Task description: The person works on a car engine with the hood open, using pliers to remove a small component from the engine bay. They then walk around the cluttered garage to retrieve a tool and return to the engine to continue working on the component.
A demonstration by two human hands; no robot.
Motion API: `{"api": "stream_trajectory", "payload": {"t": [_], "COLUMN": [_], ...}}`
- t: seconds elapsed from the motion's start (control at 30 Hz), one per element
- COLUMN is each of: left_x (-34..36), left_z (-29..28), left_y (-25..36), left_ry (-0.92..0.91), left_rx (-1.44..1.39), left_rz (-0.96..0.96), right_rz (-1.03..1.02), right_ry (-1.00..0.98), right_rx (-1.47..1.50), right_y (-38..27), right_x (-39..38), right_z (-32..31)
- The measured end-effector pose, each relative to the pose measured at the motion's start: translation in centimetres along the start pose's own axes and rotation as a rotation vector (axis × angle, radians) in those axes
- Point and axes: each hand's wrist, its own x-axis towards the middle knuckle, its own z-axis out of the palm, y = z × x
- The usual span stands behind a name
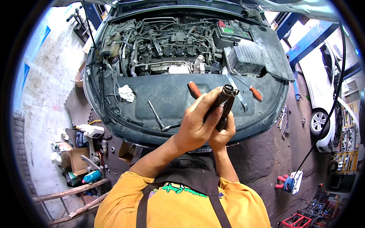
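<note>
My left hand [199,127] is closed on a dark cylindrical part [224,100], held up above the engine bay's front cover. My right hand [223,135] grips the dark part from below, partly hidden behind my left. The part's upper end shows a round, hollow opening with a small fitting beside it. Behind my hands lie an orange handle [194,89], a long flat metal tool [239,98] and an orange-handled screwdriver [255,93]. A ratchet with an extension [156,116] rests to the left, along with a white crumpled rag [126,93] and pliers [116,79].
The open engine bay [171,45] fills the upper middle. A white car [319,125] and blue lift post [306,41] stand at the right, above a hanging cable reel [292,182]. Cardboard boxes [79,159], bottles [91,131] and a wooden ladder [68,192] are on the left floor.
</note>
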Motion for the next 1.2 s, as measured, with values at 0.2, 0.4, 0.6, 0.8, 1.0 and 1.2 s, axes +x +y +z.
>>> {"api": "stream_trajectory", "payload": {"t": [0.2,0.4,0.6,0.8,1.0,1.2], "left_x": [-0.6,-0.3,0.2,0.6,0.8,0.5], "left_z": [-0.2,-0.8,-2.9,-4.2,-5.5,-6.0], "left_y": [0.2,-0.1,-0.5,-0.2,0.9,0.8], "left_ry": [0.02,0.019,-0.061,-0.02,0.019,-0.076], "left_rx": [0.011,-0.043,0.015,-0.085,-0.254,-0.405], "left_rz": [-0.011,0.056,0.107,-0.037,-0.235,-0.315], "right_rz": [-0.053,-0.067,-0.107,-0.018,0.092,0.302], "right_ry": [-0.001,-0.027,-0.063,-0.224,-0.329,-0.296], "right_rx": [0.006,0.003,0.005,-0.143,-0.279,0.3], "right_y": [-0.3,0.0,0.4,-0.7,-1.4,-4.2], "right_x": [-0.2,-0.4,-0.7,-0.6,-1.0,1.3], "right_z": [0.8,1.0,1.1,0.7,0.7,0.5]}}
